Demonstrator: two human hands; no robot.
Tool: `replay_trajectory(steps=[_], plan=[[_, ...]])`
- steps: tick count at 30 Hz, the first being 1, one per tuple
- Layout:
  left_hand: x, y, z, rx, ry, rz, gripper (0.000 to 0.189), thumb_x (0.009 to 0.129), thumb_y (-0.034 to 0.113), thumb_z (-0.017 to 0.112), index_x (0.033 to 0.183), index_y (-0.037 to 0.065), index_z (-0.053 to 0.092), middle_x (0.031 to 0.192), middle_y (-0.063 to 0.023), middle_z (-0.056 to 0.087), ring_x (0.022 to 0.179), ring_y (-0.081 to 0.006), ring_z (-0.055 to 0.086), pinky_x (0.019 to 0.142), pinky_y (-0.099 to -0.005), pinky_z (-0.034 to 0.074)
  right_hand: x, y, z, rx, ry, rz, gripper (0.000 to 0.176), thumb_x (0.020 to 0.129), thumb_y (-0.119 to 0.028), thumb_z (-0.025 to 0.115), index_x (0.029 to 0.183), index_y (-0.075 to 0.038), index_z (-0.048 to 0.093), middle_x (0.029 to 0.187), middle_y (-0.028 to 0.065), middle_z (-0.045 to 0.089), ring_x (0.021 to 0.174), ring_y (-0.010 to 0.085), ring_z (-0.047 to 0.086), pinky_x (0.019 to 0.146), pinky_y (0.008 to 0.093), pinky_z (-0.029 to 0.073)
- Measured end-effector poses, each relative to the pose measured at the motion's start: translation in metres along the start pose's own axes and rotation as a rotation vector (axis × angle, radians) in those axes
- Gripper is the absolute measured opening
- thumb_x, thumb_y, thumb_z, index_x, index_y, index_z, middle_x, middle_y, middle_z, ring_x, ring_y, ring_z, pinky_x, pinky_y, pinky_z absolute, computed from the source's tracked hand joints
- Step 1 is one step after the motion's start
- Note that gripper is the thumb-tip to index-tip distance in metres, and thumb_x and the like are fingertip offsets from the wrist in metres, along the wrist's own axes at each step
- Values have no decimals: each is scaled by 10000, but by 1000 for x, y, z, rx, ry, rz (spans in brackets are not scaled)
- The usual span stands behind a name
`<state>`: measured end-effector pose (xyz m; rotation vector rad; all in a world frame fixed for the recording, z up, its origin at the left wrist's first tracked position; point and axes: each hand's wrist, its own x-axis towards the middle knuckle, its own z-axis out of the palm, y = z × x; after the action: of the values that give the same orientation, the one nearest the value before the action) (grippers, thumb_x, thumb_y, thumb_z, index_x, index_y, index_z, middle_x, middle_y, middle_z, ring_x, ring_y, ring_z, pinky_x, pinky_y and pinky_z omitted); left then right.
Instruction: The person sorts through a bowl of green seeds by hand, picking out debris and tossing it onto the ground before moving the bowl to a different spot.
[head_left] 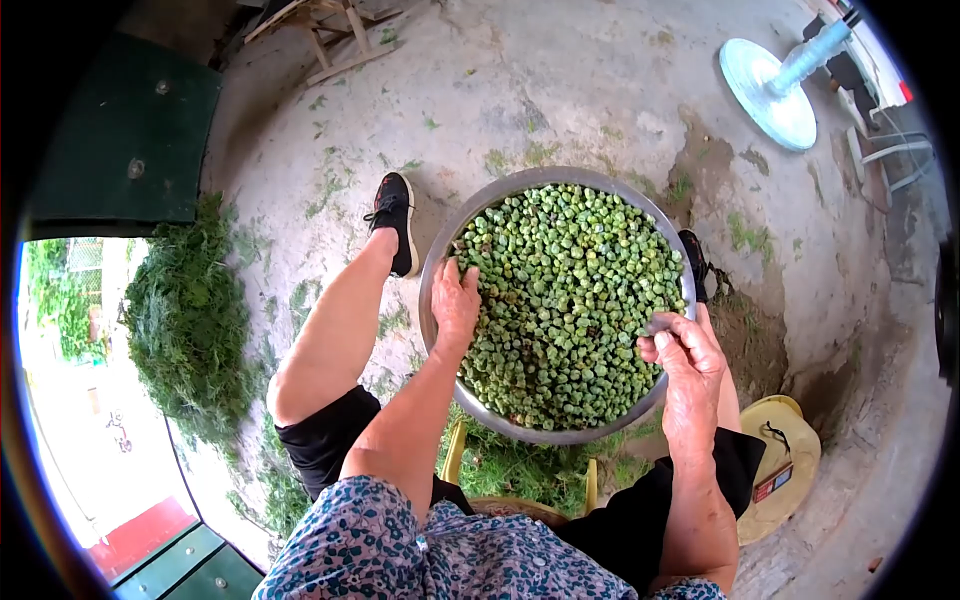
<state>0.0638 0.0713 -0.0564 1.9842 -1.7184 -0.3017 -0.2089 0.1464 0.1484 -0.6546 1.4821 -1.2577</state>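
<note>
A wide metal basin point(540, 437) full of small round green fruits or pods point(565, 300) rests between the knees. At its left side lies my left hand point(457, 300), over the rim with loosely bent, slightly parted fingers at the edge of the green heap. My right hand point(692, 355) is closed in a pinch above the basin's right rim. Between its thumb and fingers shows a small flat grey piece point(660, 322), whose exact kind I cannot tell.
A heap of cut green plants point(190, 315) lies on the concrete floor to the left. On a yellow stool point(785, 450) at the right is a phone point(773, 482). A round pale blue stand base point(755, 90) and a wooden frame point(325, 35) stand farther back.
</note>
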Motion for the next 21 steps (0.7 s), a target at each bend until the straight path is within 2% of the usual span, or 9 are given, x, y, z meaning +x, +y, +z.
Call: replay_trajectory(steps=[3, 6, 7, 10, 13, 17, 21], plan=[[9, 2, 0, -74, -68, -65, 426, 871, 346, 572, 1169, 44, 535, 1206, -206, 497, 1048, -391, 501, 848, -476, 435, 0, -3, 1, -17, 10, 5, 191, 879, -23, 541, 1043, 58, 599, 934, 71, 607, 761, 129, 601, 704, 250, 491], [4, 23, -3, 98, -198, -198, 416, 861, 393, 564, 1178, 124, 549, 1231, -180, 446, 1059, -384, 492, 830, -504, 430, -1, -4, 1, -41, 12, 1, 199, 880, -55, 546, 1034, 58, 602, 959, 67, 585, 755, 130, 596, 695, 262, 483], [6, 27, -5, 91, -228, -242, 404, 850, 421, 569, 1176, 184, 558, 1226, -156, 416, 1050, -381, 491, 812, -523, 425, 0, -5, 1, -46, 11, 1, 202, 880, -57, 546, 1036, 58, 602, 966, 68, 583, 758, 131, 595, 694, 263, 483], [9, 40, -5, 198, -290, -326, 429, 864, 478, 519, 1186, 197, 548, 1191, -160, 453, 1057, -374, 480, 807, -530, 420, 0, -4, -2, -31, 12, -3, 211, 884, -67, 545, 1039, 65, 599, 973, 70, 584, 767, 133, 593, 689, 268, 485], [5, 38, 1, 188, -221, -317, 444, 872, 505, 489, 1200, 209, 536, 1190, -158, 465, 1062, -370, 475, 813, -537, 420, 0, -6, -1, 0, 14, 9, 214, 887, -71, 544, 1043, 67, 596, 957, 68, 591, 766, 135, 594, 688, 274, 487], [1, 57, -1, 184, -254, -368, 441, 878, 506, 476, 1201, 213, 538, 1184, -150, 492, 1054, -377, 472, 850, -534, 414, -2, -10, 1, 40, 2, 40, 216, 891, -72, 541, 1056, 58, 592, 933, 65, 600, 761, 137, 597, 689, 281, 490], [-2, 86, -9, 103, -319, -261, 440, 878, 481, 498, 1209, 195, 544, 1151, -157, 528, 1022, -382, 481, 857, -497, 413, -2, -11, 0, 54, 21, 39, 214, 895, -69, 532, 1063, 51, 588, 934, 66, 606, 763, 141, 601, 690, 285, 494]])
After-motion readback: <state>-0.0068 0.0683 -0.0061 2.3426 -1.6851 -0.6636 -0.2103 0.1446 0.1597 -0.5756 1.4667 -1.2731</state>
